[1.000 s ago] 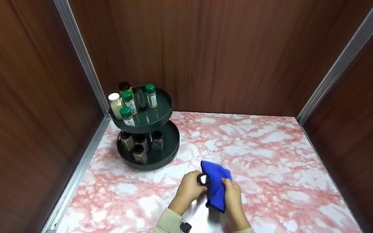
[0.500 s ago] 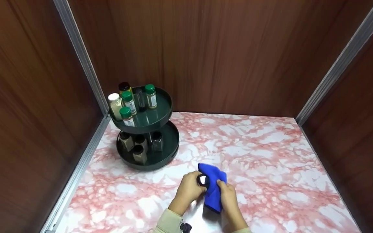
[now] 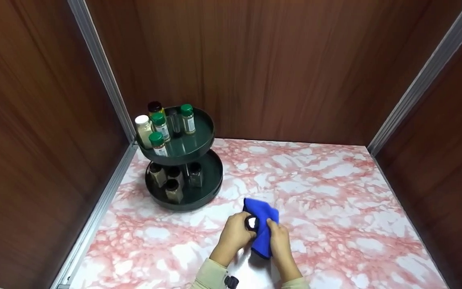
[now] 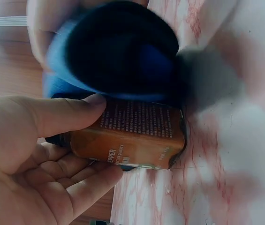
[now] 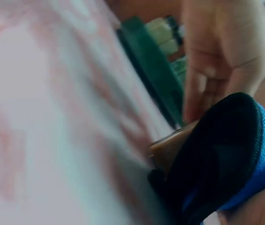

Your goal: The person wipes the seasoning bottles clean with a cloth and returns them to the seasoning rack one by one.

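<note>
My left hand [image 3: 233, 236] grips a small squarish pepper jar [image 4: 132, 136] between thumb and fingers. The jar has a black cap, brown sides and a label reading PEPPER; in the left wrist view it lies tilted close over the table. A blue cloth [image 3: 261, 241] with black edging is pinched in my right hand [image 3: 281, 241], thumb on top. The cloth lies against the jar's right side in the head view and hides part of it. In the right wrist view the jar's brown end shows past the fold of cloth.
A dark green two-tier round rack [image 3: 197, 142] stands at the back left. Its upper tier bears several bottles, some with green caps [image 3: 187, 109]; several dark-capped jars [image 3: 173, 192] stand below. Wood-look panels [image 3: 275, 72] enclose the pink-and-white marbled table [image 3: 319, 192] behind and at both sides.
My right hand and the cloth have moved left, closer against the jar, and the cloth has shifted its folds. My left hand holds the jar at nearly the same spot.
</note>
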`<action>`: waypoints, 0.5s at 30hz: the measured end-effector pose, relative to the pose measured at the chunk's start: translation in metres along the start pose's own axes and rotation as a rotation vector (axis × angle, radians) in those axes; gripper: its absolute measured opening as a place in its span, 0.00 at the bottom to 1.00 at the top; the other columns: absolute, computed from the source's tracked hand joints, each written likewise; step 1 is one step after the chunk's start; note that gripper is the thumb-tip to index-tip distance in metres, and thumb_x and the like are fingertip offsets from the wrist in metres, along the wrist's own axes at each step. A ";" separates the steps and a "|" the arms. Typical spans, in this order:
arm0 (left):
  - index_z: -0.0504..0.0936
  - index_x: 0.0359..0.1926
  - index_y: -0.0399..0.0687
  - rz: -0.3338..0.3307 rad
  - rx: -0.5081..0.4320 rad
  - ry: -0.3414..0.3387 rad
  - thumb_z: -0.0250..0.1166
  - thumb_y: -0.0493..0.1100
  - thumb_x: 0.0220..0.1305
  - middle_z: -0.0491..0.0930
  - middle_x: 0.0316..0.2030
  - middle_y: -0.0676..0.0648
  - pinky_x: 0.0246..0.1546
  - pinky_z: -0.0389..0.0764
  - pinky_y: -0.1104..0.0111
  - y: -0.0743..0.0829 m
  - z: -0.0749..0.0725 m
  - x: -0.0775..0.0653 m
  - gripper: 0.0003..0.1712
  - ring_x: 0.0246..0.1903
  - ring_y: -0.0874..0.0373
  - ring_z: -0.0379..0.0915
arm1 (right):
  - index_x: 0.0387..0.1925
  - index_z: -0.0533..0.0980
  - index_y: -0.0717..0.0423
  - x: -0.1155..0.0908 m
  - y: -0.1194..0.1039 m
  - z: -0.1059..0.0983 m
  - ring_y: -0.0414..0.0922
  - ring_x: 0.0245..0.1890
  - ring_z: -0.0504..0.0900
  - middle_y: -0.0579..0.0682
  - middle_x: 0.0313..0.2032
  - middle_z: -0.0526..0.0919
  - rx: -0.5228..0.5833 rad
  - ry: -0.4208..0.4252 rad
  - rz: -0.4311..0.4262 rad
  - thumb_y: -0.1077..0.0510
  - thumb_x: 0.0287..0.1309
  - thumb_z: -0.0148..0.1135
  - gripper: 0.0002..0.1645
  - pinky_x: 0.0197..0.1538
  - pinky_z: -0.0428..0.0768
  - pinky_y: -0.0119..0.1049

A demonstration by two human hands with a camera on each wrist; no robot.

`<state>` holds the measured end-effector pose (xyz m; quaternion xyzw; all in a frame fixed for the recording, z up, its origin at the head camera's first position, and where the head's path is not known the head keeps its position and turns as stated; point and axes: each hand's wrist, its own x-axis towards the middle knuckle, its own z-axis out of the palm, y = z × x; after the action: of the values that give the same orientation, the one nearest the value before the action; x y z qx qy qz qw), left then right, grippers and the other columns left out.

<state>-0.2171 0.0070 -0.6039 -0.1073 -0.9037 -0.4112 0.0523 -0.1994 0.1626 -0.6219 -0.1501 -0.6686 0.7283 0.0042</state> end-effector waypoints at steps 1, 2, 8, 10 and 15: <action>0.86 0.42 0.44 -0.006 -0.009 -0.002 0.81 0.32 0.38 0.88 0.37 0.45 0.45 0.82 0.59 0.001 0.001 -0.001 0.24 0.38 0.55 0.82 | 0.33 0.79 0.63 -0.001 0.001 -0.001 0.42 0.24 0.83 0.49 0.23 0.84 -0.031 0.006 0.007 0.51 0.74 0.53 0.20 0.31 0.82 0.34; 0.86 0.42 0.44 -0.012 -0.018 -0.008 0.81 0.32 0.39 0.88 0.38 0.45 0.46 0.82 0.59 0.001 0.001 -0.001 0.24 0.39 0.55 0.82 | 0.32 0.79 0.64 -0.003 -0.001 -0.003 0.42 0.23 0.82 0.48 0.23 0.84 -0.065 0.008 0.016 0.51 0.73 0.53 0.20 0.30 0.82 0.34; 0.86 0.39 0.46 0.005 -0.010 -0.011 0.80 0.32 0.38 0.88 0.36 0.46 0.46 0.82 0.58 0.001 -0.002 -0.001 0.22 0.40 0.53 0.83 | 0.33 0.79 0.65 -0.017 -0.034 -0.013 0.44 0.25 0.83 0.50 0.24 0.84 -0.066 -0.003 0.029 0.51 0.69 0.55 0.19 0.31 0.82 0.37; 0.85 0.36 0.47 0.022 0.009 -0.001 0.79 0.32 0.36 0.87 0.34 0.47 0.43 0.82 0.59 0.000 -0.002 0.000 0.21 0.37 0.53 0.83 | 0.34 0.78 0.64 -0.017 -0.040 -0.010 0.45 0.25 0.83 0.51 0.25 0.84 0.003 -0.003 0.011 0.51 0.70 0.55 0.18 0.32 0.83 0.38; 0.84 0.35 0.47 0.035 0.011 0.004 0.78 0.31 0.35 0.87 0.32 0.48 0.41 0.82 0.60 0.000 -0.002 0.001 0.21 0.35 0.55 0.82 | 0.33 0.79 0.63 -0.006 -0.024 -0.002 0.45 0.25 0.84 0.51 0.25 0.85 0.078 -0.011 -0.019 0.52 0.73 0.54 0.19 0.33 0.84 0.38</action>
<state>-0.2178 0.0059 -0.6028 -0.1218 -0.9039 -0.4054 0.0618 -0.1980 0.1656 -0.5977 -0.1395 -0.6409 0.7547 0.0133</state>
